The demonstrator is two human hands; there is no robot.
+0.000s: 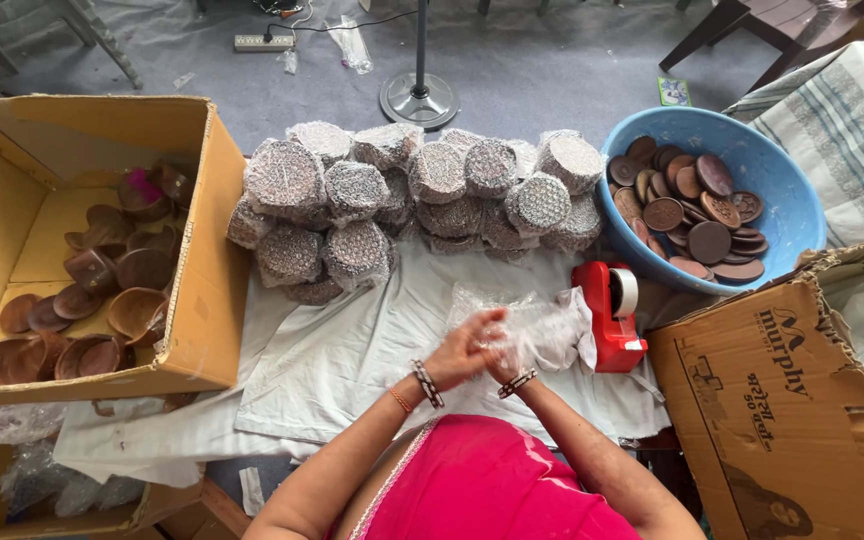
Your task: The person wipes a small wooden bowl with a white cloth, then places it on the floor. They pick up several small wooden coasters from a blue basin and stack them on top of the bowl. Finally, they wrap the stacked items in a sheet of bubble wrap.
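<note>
Both my hands meet over a white cloth (pixel 352 350) on the floor. My left hand (pixel 464 346) and my right hand (pixel 505 358) are closed together on a piece of clear bubble wrap (pixel 542 328) bunched between them. What the wrap encloses is hidden. A heap of round bundles wrapped in bubble wrap (pixel 412 200) lies just beyond my hands. A red tape dispenser (pixel 609 315) stands right of my hands, touching the wrap's edge.
A blue plastic basin (pixel 787 215) of brown clay discs sits at the right. An open cardboard box (pixel 207 300) with brown clay bowls is at the left. Another cardboard box (pixel 782 410) is near right. A fan stand base (pixel 419 100) and power strip (pixel 264 42) lie farther away.
</note>
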